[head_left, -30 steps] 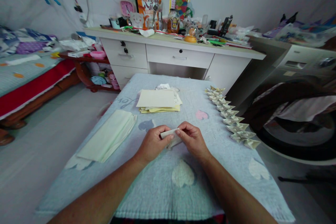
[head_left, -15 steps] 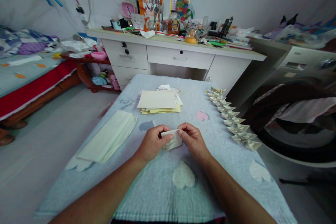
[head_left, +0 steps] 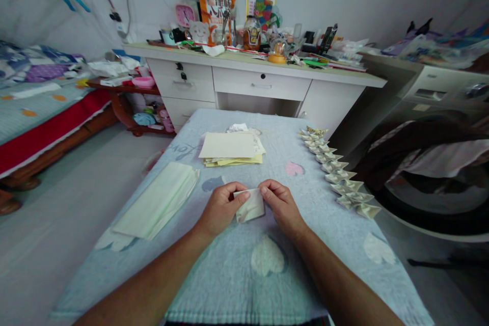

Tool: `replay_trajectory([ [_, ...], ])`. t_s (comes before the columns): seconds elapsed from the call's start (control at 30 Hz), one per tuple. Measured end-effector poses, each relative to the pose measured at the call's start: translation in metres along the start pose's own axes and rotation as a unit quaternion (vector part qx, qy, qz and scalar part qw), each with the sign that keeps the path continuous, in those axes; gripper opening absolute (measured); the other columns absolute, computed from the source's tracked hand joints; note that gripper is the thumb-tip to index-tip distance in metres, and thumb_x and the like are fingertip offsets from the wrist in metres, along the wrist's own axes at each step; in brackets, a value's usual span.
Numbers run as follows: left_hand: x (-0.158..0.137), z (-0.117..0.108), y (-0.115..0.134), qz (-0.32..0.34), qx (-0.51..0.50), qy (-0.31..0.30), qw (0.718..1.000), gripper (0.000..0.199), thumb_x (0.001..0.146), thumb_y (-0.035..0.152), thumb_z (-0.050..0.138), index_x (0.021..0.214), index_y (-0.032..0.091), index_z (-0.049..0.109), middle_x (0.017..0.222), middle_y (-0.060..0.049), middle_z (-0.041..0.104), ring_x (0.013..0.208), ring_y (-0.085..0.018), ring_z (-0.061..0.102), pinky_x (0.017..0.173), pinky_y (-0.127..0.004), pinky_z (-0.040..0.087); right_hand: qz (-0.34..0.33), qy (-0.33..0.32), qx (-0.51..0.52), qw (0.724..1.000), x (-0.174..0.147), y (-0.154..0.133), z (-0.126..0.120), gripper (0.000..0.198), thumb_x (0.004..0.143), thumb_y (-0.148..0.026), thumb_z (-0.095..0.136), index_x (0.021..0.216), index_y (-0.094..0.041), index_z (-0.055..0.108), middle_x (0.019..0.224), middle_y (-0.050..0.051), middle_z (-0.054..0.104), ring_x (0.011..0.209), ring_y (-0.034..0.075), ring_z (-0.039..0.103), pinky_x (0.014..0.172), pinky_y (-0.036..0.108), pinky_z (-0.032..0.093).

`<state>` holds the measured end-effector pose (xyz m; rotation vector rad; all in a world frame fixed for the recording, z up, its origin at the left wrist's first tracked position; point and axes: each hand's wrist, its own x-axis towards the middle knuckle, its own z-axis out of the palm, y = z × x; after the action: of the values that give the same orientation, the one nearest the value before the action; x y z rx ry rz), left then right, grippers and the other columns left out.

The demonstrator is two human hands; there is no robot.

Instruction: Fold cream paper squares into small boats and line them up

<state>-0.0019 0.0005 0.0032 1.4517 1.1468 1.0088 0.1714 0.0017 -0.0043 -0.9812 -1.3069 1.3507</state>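
A small folded piece of pale paper (head_left: 252, 208) is held between my two hands above the cloth-covered table (head_left: 214, 275). My left hand (head_left: 224, 205) pinches its left side, thumb on the near face and fingers behind. At the upper right corner, my right hand (head_left: 280, 202) grips it between thumb and fingertips. Beyond my hands lies a stack of cream and yellow paper sheets (head_left: 227, 145). To the left is a pile of long pale-green folded papers (head_left: 158, 201). Along the right edge runs a row of folded paper boats (head_left: 340, 177).
A white desk (head_left: 263, 81) loaded with clutter stands behind the table, with an orange snack bag (head_left: 216, 7) and a jar (head_left: 252, 34) on top. On the right is a washing machine (head_left: 431, 94) with dark clothing at its door. A bed (head_left: 49, 112) stands at the left.
The folded paper has tilted slightly, so more of its near face shows between my hands. Both hands keep hold of it in nearly the same place.
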Motion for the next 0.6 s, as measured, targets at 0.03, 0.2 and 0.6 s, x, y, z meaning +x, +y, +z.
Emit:
replay_trajectory([
  [0.03, 0.0001, 0.0, -0.0003, -0.001, -0.004, 0.001, 1.0, 0.027, 0.078, 0.041, 0.062, 0.078, 0.014, 0.064, 0.062, 0.002, 0.056, 0.054, -0.01, 0.049, 0.05, -0.019, 0.037, 0.002, -0.004, 0.001, 1.0, 0.0002, 0.0008, 0.0007, 0.03, 0.078, -0.046, 0.066, 0.072, -0.018, 0.057, 0.062, -0.004, 0.045, 0.057, 0.009, 0.039, 0.054, 0.022, 0.031],
  [0.2, -0.0005, 0.0007, -0.0024, -0.003, -0.015, 0.001, 1.0, 0.024, 0.077, 0.038, 0.064, 0.08, 0.015, 0.062, 0.065, 0.002, 0.055, 0.056, -0.01, 0.049, 0.051, -0.019, 0.037, 0.018, -0.02, -0.01, 1.0, 0.0013, 0.0076, 0.0015, 0.032, 0.075, -0.046, 0.069, 0.07, -0.017, 0.056, 0.059, -0.005, 0.047, 0.053, 0.008, 0.038, 0.051, 0.021, 0.029],
  [0.6, 0.0009, 0.0015, -0.0029, -0.054, -0.124, -0.012, 0.991, 0.027, 0.071, 0.037, 0.07, 0.078, 0.015, 0.056, 0.059, 0.005, 0.053, 0.052, -0.008, 0.048, 0.05, -0.018, 0.036, 0.003, -0.006, 0.018, 1.0, 0.0014, 0.0017, -0.0003, 0.027, 0.082, -0.046, 0.061, 0.082, -0.019, 0.059, 0.068, -0.003, 0.05, 0.061, 0.01, 0.043, 0.057, 0.022, 0.035],
])
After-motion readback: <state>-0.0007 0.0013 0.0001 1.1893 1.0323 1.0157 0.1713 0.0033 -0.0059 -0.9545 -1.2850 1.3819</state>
